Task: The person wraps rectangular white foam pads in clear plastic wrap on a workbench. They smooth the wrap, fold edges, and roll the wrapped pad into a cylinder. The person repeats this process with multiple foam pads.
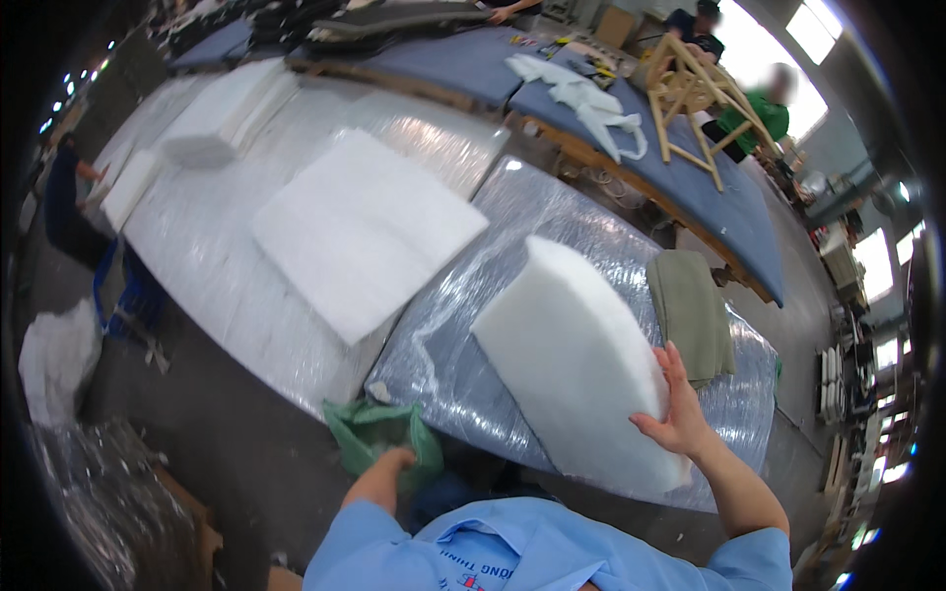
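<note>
Fingers [673,365], RH [680,422], apart on white pad [572,364] atop film-wrapped tbl [443,369] — LH [397,459] in green bag [357,422], can't tell grip; windows [814,28] beyond

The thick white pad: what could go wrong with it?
The thick white pad might slide, as it lies on a slick-looking, plastic-wrapped table with its lower end near the edge. Only the right hand touches it; the left hand is at the green bag. It could also nudge the folded olive cloth beside it.
</note>
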Tool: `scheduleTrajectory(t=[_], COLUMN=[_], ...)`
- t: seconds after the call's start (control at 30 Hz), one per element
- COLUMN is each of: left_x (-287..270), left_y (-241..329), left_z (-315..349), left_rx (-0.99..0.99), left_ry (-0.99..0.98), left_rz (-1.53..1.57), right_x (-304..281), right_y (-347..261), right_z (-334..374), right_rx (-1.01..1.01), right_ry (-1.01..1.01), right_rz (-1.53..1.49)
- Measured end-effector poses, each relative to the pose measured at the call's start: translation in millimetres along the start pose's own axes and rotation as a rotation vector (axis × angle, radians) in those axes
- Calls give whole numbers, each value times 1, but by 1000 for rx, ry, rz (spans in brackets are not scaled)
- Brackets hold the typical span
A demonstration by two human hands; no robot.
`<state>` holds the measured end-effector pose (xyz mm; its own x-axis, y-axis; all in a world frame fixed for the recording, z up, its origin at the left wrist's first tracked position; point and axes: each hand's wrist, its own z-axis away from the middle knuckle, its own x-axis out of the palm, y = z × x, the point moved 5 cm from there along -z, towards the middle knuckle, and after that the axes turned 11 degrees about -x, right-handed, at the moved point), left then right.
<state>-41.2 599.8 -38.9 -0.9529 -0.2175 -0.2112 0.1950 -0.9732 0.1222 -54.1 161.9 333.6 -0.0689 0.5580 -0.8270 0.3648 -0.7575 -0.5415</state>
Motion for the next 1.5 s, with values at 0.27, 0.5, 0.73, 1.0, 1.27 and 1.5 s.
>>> scheduleTrajectory(t=[0.27,0.5,0.73,1.0,1.27,1.5], left_x=[-78,-103,-55,-56,-48,-55], left_y=[-44,-30,155,278,345,352], left_z=[36,100,155,202,252,308], left_rx=[105,219,744,1135,1293,1504], left_ry=[432,831,249,185,500,682], left_rz=[-52,258,1156,1559,1723,1566], right_x=[-24,-27,6,3,-41,-63], right_y=[-21,14,14,-1,-16,-19], right_z=[-41,-65,-83,-56,-1,32], right_rx=[119,506,358,115,-73,-283], right_ry=[26,-82,-251,-88,54,368], right_rz=[57,-33,-204,-159,-195,-247])
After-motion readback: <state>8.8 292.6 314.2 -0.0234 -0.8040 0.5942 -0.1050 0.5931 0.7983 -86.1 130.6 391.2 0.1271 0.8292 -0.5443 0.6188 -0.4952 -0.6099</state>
